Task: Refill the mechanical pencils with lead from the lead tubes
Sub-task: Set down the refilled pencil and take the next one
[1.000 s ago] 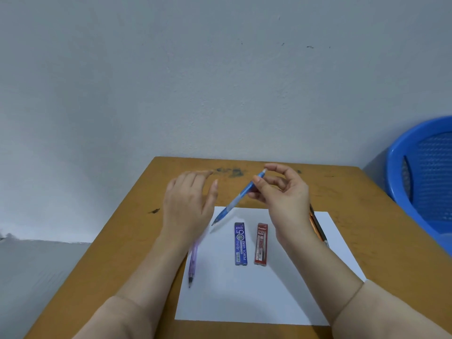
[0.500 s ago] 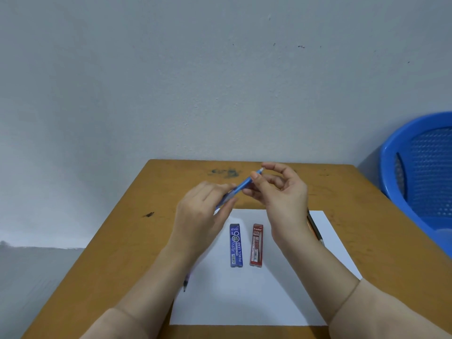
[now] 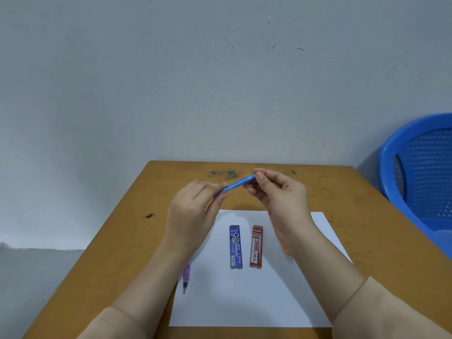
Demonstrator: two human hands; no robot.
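Left hand [image 3: 193,211] and right hand [image 3: 281,199] at opposite ends of blue pencil [image 3: 238,183]

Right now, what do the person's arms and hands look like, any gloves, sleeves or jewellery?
Both the left hand and the right hand are bare: no gloves, rings or watch show. Plain beige fabric sleeves, the left sleeve and the right sleeve, start only well above the wrists, with no markings visible.
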